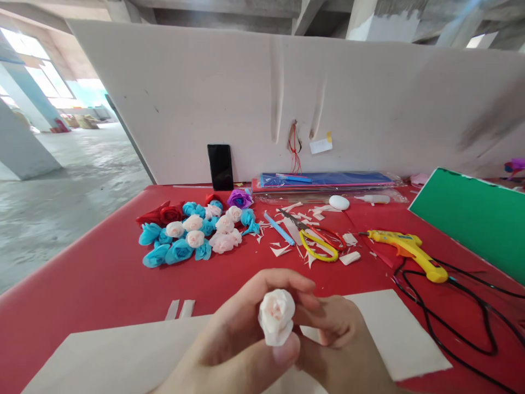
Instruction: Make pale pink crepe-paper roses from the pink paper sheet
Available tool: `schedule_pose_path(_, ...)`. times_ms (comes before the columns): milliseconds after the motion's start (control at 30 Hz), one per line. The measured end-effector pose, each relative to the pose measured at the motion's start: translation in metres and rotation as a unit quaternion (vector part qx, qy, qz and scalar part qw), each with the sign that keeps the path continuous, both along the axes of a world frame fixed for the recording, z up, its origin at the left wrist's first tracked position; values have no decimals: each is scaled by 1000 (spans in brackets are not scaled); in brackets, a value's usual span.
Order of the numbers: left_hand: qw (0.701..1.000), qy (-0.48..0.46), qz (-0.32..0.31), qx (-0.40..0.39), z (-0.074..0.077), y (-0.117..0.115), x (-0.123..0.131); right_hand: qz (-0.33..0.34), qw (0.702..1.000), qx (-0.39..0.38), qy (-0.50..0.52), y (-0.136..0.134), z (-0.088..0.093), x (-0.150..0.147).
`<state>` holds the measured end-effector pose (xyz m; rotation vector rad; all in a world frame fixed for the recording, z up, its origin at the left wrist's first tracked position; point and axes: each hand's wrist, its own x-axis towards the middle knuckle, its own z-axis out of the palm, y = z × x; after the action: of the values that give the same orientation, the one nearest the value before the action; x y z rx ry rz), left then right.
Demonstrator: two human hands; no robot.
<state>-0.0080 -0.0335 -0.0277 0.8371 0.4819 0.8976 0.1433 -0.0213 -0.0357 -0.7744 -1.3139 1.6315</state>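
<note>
A small white paper rose (276, 316) with a faint pink middle faces up in front of me. My left hand (241, 328) is closed around it, thumb pressed at its lower edge and fingers curving over the top. From the right, my right hand (338, 334) closes at the flower's side and base; its fingertips are partly hidden. Beneath both hands lies a sheet of white paper (397, 328). Two short white strips (186, 308) rest at the sheet's upper edge, left of my hands.
Blue, white, red and purple paper flowers (194, 239) are grouped at left. Yellow-handled scissors (318, 246), a blue pen (279, 229) and paper scraps lie centrally. A yellow glue gun (410, 249) with black cable is right, near a green board (476, 219). A phone (220, 167) leans behind.
</note>
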Motion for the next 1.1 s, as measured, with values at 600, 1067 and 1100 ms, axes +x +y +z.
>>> schedule_pose_path(600,992,94,49,62,15,15,-11,59,975,214,-29,37,-3,29)
schedule_pose_path(1067,991,126,26,29,22,12,-4,99,932,347,14,57,-13,37)
schedule_pose_path(1100,992,123,24,23,22,12,-3,98,932,350,15,57,-14,38)
